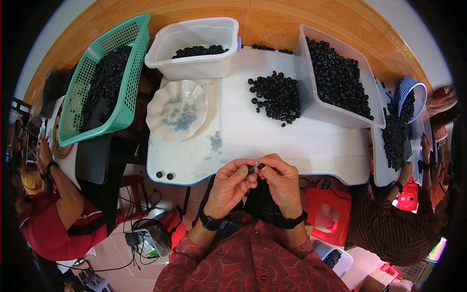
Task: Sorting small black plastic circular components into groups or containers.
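Note:
Close together at the table's near edge, my two hands work on tiny pieces. Between thumb and fingers my left hand (229, 189) pinches a small black round part (251, 169). My right hand (283, 184), also closed, grips another small dark part (261, 166) right beside it. A tiny pale bit shows between the fingertips, too small to name. Beyond my hands lies a loose heap of black ring-shaped parts (278, 97). Small clear pieces (215, 141) are scattered on the tabletop to the left, and more lie in a white scalloped dish (154, 119).
Black parts fill a translucent bin (335, 109) at the right; a white tub (189, 68) and green basket (129, 104) hold more. Two black parts (164, 175) sit near the left front edge. Red stool (316, 197) stands below. People work at both sides.

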Action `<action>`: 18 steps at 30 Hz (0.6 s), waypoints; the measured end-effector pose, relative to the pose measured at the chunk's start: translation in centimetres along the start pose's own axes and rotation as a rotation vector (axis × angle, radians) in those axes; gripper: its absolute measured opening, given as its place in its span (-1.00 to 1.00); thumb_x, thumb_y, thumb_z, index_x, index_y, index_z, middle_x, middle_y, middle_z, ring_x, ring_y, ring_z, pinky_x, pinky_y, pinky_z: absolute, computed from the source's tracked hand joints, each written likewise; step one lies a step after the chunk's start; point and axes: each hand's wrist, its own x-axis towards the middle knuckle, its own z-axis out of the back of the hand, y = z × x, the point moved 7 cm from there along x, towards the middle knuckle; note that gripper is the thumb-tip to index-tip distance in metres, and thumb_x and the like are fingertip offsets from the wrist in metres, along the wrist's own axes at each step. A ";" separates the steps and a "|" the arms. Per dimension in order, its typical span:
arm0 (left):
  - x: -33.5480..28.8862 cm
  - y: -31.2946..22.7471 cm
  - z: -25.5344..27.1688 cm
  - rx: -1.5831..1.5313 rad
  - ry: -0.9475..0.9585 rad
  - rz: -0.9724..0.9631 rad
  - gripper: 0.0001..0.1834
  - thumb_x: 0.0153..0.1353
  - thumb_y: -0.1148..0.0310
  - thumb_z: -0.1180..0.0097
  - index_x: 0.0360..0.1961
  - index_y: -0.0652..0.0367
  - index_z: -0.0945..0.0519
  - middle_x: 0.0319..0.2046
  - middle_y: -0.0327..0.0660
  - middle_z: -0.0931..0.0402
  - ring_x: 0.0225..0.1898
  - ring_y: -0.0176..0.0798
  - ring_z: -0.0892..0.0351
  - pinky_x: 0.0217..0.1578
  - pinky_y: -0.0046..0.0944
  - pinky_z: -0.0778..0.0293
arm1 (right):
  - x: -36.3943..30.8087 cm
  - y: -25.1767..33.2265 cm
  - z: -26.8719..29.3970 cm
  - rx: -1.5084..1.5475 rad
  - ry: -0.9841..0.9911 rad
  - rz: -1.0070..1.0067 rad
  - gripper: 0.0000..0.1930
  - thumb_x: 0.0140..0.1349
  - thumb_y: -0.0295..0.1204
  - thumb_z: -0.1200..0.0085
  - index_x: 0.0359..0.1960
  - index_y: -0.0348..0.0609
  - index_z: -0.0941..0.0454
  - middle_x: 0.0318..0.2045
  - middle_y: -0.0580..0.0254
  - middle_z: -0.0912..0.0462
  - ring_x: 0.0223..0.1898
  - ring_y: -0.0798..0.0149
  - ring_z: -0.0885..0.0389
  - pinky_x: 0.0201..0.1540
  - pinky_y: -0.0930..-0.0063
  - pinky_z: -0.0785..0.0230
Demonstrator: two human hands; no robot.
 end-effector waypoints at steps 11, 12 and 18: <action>0.0 0.2 0.1 0.008 -0.024 -0.016 -0.76 0.38 0.47 0.04 0.00 0.33 -0.52 -0.24 -0.15 -0.58 -0.28 -0.35 -0.58 -0.23 -0.33 -0.59 | -0.2 0.5 -0.8 -0.140 -0.015 0.084 -0.82 0.22 -0.64 -0.11 -0.14 -0.31 -0.63 -0.16 0.27 -0.48 -0.12 0.38 -0.48 0.00 0.55 -0.32; 0.0 0.1 0.1 0.017 -0.025 -0.020 -0.76 0.38 0.47 0.04 0.00 0.33 -0.52 -0.24 -0.15 -0.58 -0.28 -0.35 -0.59 -0.23 -0.33 -0.59 | -0.2 0.5 -0.8 -0.140 -0.015 0.084 -0.82 0.22 -0.64 -0.11 -0.14 -0.31 -0.63 -0.16 0.27 -0.48 -0.12 0.38 -0.48 0.00 0.55 -0.32; -0.1 -0.1 0.2 0.080 -0.043 -0.032 -0.77 0.38 0.47 0.03 0.00 0.33 -0.53 -0.24 -0.15 -0.59 -0.28 -0.35 -0.60 -0.23 -0.33 -0.60 | -0.2 0.1 -1.0 -0.143 -0.020 0.069 -0.82 0.22 -0.63 -0.12 -0.15 -0.30 -0.64 -0.16 0.28 -0.48 -0.12 0.38 -0.46 0.00 0.56 -0.30</action>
